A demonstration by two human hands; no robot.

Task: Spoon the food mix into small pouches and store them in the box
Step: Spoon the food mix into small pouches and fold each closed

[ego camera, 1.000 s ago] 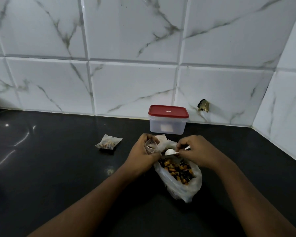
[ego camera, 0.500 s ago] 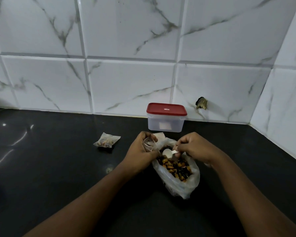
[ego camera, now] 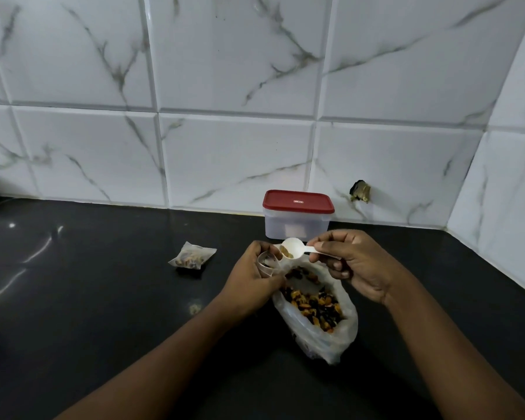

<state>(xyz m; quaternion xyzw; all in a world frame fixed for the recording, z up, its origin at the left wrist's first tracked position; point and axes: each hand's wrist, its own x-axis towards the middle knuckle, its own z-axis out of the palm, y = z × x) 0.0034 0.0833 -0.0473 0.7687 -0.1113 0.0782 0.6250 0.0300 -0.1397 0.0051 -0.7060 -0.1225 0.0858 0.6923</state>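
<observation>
Holding a loaded spoon at the pouch mouth

Toward the left of the black counter [ego camera: 97, 304], a filled pouch [ego camera: 192, 256] lies flat, well apart from the hands. Near the counter's middle, the left hand [ego camera: 250, 278] curls its fingers around a small open pouch [ego camera: 266, 264], its mouth facing right. A white spoon [ego camera: 293, 252] with a few pieces of mix in its bowl hangs just beside that mouth. It is above the open bag of food mix [ego camera: 319, 313], which lies on the counter between the two hands. The red-lidded box [ego camera: 297, 216] stands closed at the back edge, against the tiled wall [ego camera: 225, 153]. The right hand [ego camera: 355, 263] pinches the spoon's handle between thumb and fingers.
</observation>
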